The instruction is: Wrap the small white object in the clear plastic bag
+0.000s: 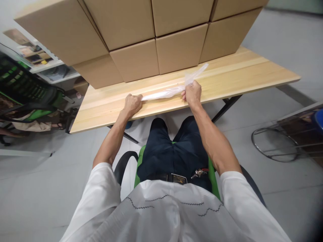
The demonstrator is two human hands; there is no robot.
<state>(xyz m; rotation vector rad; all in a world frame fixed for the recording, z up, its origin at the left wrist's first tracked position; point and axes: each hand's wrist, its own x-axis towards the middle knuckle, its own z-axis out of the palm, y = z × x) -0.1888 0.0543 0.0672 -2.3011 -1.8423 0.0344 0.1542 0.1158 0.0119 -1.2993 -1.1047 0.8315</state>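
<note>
A strip of thin, translucent white plastic, bunched lengthwise like a plastic bag (164, 93), stretches between my two hands just over the front part of the wooden table (106, 109). My left hand (133, 105) is closed on its left end. Farther right, my right hand (193, 93) is closed in a fist around the plastic, and a loose, crumpled end sticks up beyond it towards the boxes. The parts of the plastic inside both fists are hidden.
Several cardboard boxes (133, 62) stand stacked along the table's back. At left are a black and green office chair (22, 87), partly seen person and white shelf (47, 66). A round metal stool base (275, 159) stands on the floor at right.
</note>
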